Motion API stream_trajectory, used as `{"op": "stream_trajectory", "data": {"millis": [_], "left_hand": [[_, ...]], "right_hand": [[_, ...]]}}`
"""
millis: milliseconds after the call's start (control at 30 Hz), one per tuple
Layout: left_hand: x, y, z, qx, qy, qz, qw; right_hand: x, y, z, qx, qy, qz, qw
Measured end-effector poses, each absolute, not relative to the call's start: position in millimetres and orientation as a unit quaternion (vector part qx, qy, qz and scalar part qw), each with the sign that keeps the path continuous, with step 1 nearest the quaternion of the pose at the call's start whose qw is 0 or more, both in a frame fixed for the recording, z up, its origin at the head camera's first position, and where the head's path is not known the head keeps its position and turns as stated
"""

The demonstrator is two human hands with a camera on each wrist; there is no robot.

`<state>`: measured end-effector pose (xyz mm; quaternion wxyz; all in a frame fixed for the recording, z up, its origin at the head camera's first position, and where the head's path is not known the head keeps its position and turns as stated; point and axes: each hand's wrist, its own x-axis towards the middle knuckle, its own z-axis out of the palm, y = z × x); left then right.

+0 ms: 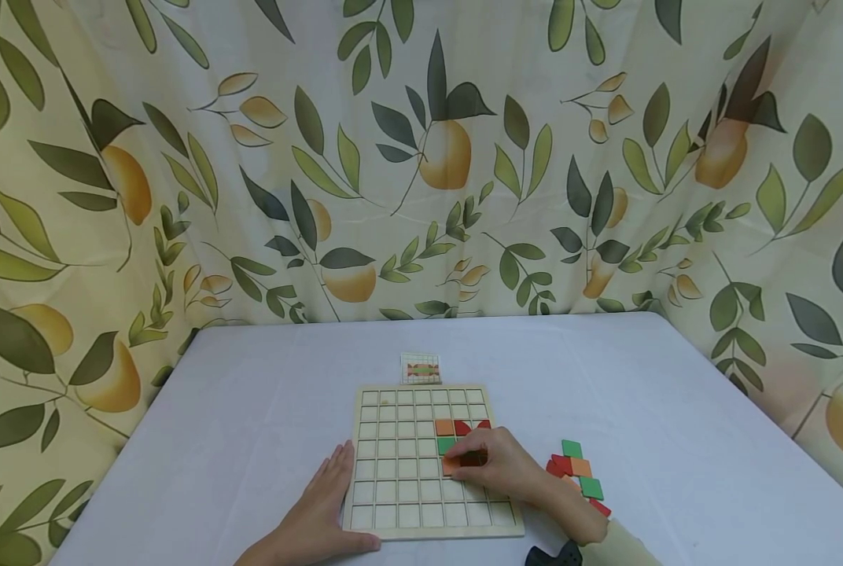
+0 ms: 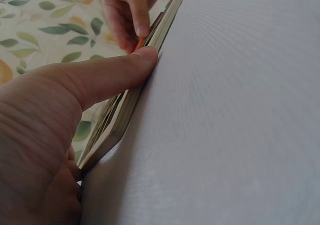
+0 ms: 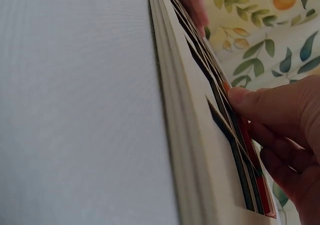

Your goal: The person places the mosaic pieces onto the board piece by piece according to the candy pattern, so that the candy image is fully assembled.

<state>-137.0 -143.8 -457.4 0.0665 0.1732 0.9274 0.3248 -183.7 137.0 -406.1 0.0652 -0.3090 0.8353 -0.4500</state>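
Orange is colouring the small tile (image 1: 450,466) that the right hand (image 1: 502,469) is pinching between thumb and fingertips, a little toward 3 o'clock from the centre of the pale wooden grid board (image 1: 384,469), with 12 o'clock pointing away from the person. Whether it is lying fully down in its cell, the fingertips are hiding. A green tile (image 1: 446,446) is sitting just beside it at 12 o'clock. The left hand (image 1: 322,499) is gripping nothing: its fingers are lying extended along the board's 9 o'clock edge, its thumb resting at the 7 o'clock corner, apparently steadying things.

Judging by looks, the small tile should be handling as something light, stiff, thin and hardly fragile, its smooth face offering little grip to a single finger. Opposite edges are looking like the best hold, since pressing one corner could be tipping it against the dividers. The board would probably be sliding easily on the cloth-covered counter (image 1: 216,417), so its outer rim is suiting a bracing palm. Loose tiles (image 1: 580,468) are lying at 3 o'clock.
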Motion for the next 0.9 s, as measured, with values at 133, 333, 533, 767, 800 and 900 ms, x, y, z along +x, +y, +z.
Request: {"op": "stream_trajectory", "data": {"millis": [133, 333, 533, 767, 800, 900], "left_hand": [[-137, -144, -458, 0.176, 0.927, 0.324, 0.064], [-137, -144, -458, 0.179, 0.927, 0.323, 0.061], [-136, -144, -458, 0.177, 0.926, 0.328, 0.062], [-136, -145, -459, 0.179, 0.925, 0.331, 0.060], [-136, -145, -459, 0.180, 0.924, 0.332, 0.061], [-136, -145, -459, 0.181, 0.923, 0.334, 0.062]], "right_hand": [[-183, 137, -405, -0.306, 0.837, -0.448, 0.066], [-185, 138, -410, -0.315, 0.835, -0.447, 0.057], [-198, 143, -435, -0.321, 0.830, -0.453, 0.049], [-204, 147, -446, -0.335, 0.821, -0.460, 0.045], [-204, 147, -446, -0.335, 0.820, -0.462, 0.046], [-203, 147, -446, -0.333, 0.820, -0.463, 0.049]]}}
